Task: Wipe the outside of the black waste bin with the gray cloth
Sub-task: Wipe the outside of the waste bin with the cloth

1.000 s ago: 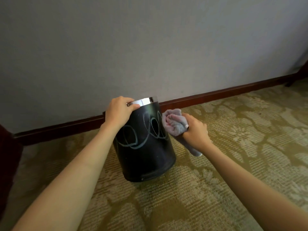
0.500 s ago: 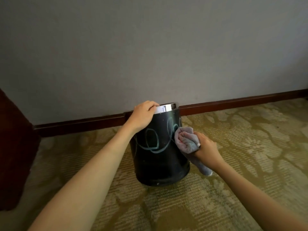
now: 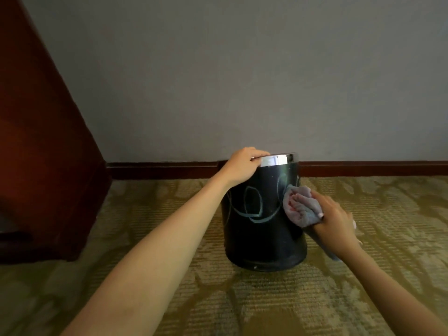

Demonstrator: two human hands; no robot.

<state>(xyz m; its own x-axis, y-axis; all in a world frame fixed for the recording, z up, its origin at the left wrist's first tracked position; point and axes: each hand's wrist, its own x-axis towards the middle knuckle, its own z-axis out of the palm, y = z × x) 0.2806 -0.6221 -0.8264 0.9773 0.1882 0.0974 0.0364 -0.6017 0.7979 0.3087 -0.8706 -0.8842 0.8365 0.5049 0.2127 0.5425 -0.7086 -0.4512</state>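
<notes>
Patterned carpet (image 3: pixel 363 275) by wall | black waste bin (image 3: pixel 261 229) stood upright mid-floor | your left hand (image 3: pixel 241 166) curled over its chrome rim (image 3: pixel 278 159) | right-hand fingers (image 3: pixel 315 203) clutched gray cloth (image 3: pixel 299 207), which had slid lower down the bin's right side; wiping underway.

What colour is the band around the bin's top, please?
Shiny silver rim on the black waste bin, head view.

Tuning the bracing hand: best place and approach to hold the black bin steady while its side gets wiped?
Grip the chrome rim from above, as the left hand does. The waste bin stands upright and open-topped, so fingers can hook the edge. That leaves the wall free for the gray cloth in the right hand.
</notes>
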